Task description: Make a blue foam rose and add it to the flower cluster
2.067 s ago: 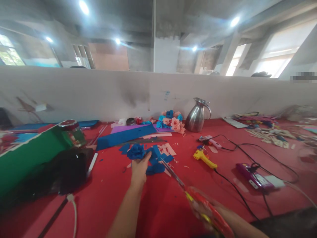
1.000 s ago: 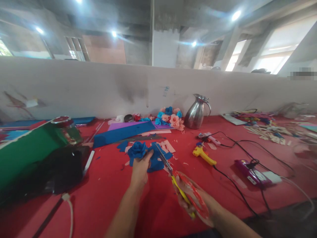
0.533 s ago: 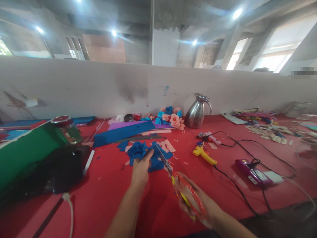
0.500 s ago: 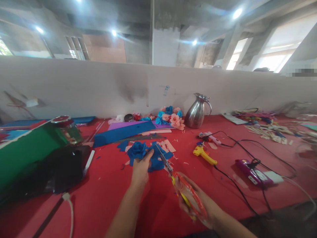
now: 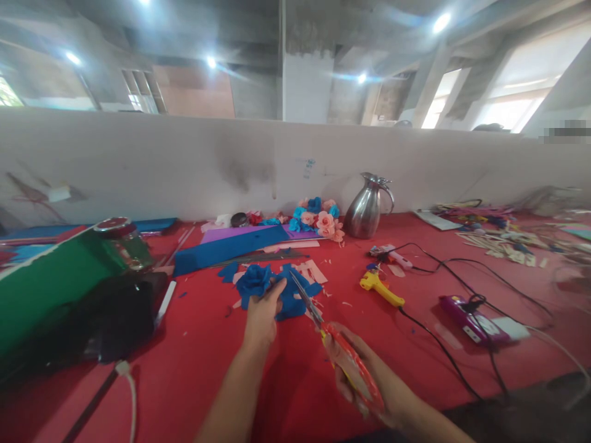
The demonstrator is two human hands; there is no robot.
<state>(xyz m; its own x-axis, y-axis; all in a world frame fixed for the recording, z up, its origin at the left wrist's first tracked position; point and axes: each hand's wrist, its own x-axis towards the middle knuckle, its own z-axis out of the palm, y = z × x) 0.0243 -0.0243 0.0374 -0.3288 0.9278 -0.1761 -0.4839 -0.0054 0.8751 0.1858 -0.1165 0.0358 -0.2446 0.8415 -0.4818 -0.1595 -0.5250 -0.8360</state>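
The left hand [image 5: 264,307] pinches a blue flower [image 5: 253,280] near the middle of the red worktop [image 5: 184,381], with the thumb on the side by the scissors. The right hand [image 5: 353,363] is wrapped around the red and yellow handles of the scissors [image 5: 332,332], closer to the near edge. The scissors slant away from that hand, and their tips are over some blue paper [image 5: 293,301], just beside the flower. I cannot tell if the blades touch the paper. Little pink scraps [image 5: 314,271] lie around the blue paper.

Behind the flower, toward the far edge, a long blue strip [image 5: 231,246] lies partly on a purple sheet [image 5: 226,234]. By the middle of the far edge sits a bunch of pink and blue flowers [image 5: 318,220], and a shiny metal jug [image 5: 364,212] stands upright just beside it.

On the right half of the worktop are a yellow glue gun [image 5: 382,290] and a pink tool [image 5: 399,259], both with black cords. A purple plug box [image 5: 471,320] is nearer the right edge. Pale sticks [image 5: 503,248] lie in a heap toward the far right corner. Near the left edge are a green board [image 5: 50,289], a clear jar [image 5: 132,249] with a red lid, and a black bag [image 5: 124,314].
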